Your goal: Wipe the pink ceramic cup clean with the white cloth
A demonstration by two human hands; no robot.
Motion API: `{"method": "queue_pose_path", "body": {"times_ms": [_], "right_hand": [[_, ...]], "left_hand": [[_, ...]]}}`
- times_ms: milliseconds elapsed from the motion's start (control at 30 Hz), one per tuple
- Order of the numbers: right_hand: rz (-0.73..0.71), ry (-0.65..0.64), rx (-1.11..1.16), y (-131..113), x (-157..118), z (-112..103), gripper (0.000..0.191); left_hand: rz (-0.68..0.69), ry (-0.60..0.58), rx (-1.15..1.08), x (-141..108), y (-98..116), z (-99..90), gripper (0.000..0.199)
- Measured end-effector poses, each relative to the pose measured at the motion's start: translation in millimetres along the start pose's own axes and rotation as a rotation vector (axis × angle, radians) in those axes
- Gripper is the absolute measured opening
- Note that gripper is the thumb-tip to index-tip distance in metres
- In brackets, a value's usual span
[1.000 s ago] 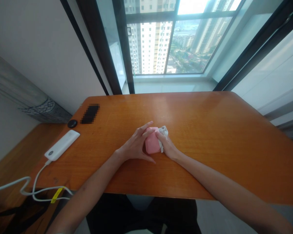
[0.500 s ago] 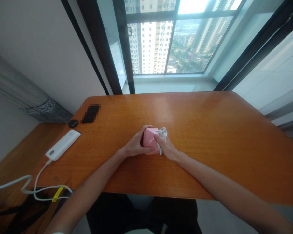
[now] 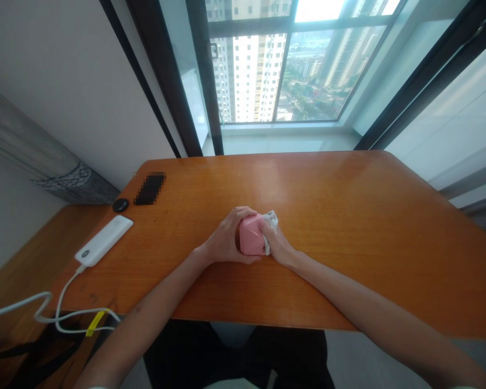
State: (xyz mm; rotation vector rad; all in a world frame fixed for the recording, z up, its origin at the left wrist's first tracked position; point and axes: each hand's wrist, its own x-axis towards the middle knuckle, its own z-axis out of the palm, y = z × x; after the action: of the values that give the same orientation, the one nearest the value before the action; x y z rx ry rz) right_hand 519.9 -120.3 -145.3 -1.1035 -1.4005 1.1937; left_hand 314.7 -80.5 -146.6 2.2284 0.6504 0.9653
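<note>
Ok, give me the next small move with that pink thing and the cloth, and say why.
Probably best to hold the pink object steady in the left hand and slide the white cloth across its top with the right hand. The cloth is bunched at the object's right side, under those fingers, so most of the upward face appears uncovered.

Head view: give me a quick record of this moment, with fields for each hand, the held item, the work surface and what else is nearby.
left hand: wrapped around the left side of a pink boxy object
right hand: holding a white cloth against the object's right side
surface: orange-brown wooden desk, under both forearms
nearby: white power bank and black round disc, both left of the hands
</note>
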Motion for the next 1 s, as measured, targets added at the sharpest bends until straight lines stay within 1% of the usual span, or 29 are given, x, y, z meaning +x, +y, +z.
{"method": "queue_pose_path", "body": {"times_ms": [100, 133, 167, 200, 267, 333, 367, 400, 467, 533, 567, 633, 700, 800, 833, 867, 900, 967, 1000], "right_hand": [[-0.086, -0.043, -0.108, -2, -3, -1, 0.069], [-0.117, -0.071, -0.131, -2, -3, -1, 0.066], [-0.142, -0.091, -0.144, -3, -4, -2, 0.064], [-0.154, -0.101, -0.148, -3, -4, -2, 0.062], [-0.136, -0.091, -0.136, -4, -3, -3, 0.061], [-0.075, -0.063, -0.097, -4, -2, -3, 0.063], [-0.038, -0.049, -0.063, -4, -1, -3, 0.064], [-0.003, -0.037, -0.023, -5, 0, -3, 0.065], [0.039, -0.018, 0.048, -6, 1, -2, 0.066], [0.040, -0.015, 0.073, -7, 2, -2, 0.067], [0.032, -0.016, 0.069, -7, 2, -2, 0.067], [0.009, -0.018, 0.044, -6, 1, -1, 0.068], [-0.027, -0.034, -0.005, -5, 0, -2, 0.068], [-0.071, -0.056, -0.070, -4, -1, -3, 0.066], [-0.070, -0.057, -0.070, -4, -1, -3, 0.065], [-0.059, -0.053, -0.056, -4, -1, -4, 0.065], [-0.040, -0.046, -0.032, -4, 0, -4, 0.064], [0.012, -0.030, 0.035, -3, 3, -4, 0.063], [0.039, -0.024, 0.075, -2, 4, -4, 0.063]], "left_hand": [[-0.217, -0.067, -0.228, -3, -4, 3.0, 0.100], [-0.258, -0.092, -0.302, -5, -6, 4.1, 0.098], [-0.271, -0.106, -0.353, -7, -8, 5.0, 0.099], [-0.257, -0.107, -0.369, -8, -10, 5.7, 0.103], [-0.168, -0.071, -0.295, -10, -14, 5.3, 0.120], [-0.026, -0.038, -0.129, -11, -17, 2.2, 0.135], [0.039, -0.044, -0.034, -11, -17, -0.1, 0.140], [0.088, -0.056, 0.056, -10, -18, -2.6, 0.140], [0.128, -0.086, 0.181, -9, -16, -6.9, 0.128], [0.127, -0.079, 0.214, -7, -12, -8.7, 0.113], [0.122, -0.066, 0.198, -6, -10, -8.5, 0.110], [0.089, -0.032, 0.120, -4, -6, -6.3, 0.109], [-0.004, -0.015, 0.001, -4, -4, -3.3, 0.108], [-0.157, -0.045, -0.149, -6, -6, -0.6, 0.101], [-0.176, -0.056, -0.168, -7, -8, -0.5, 0.102], [-0.169, -0.057, -0.169, -8, -10, -0.7, 0.107], [-0.139, -0.054, -0.148, -8, -12, -1.2, 0.116], [-0.036, -0.057, -0.047, -9, -15, -2.4, 0.134], [0.015, -0.067, 0.022, -9, -16, -2.9, 0.138]]}}
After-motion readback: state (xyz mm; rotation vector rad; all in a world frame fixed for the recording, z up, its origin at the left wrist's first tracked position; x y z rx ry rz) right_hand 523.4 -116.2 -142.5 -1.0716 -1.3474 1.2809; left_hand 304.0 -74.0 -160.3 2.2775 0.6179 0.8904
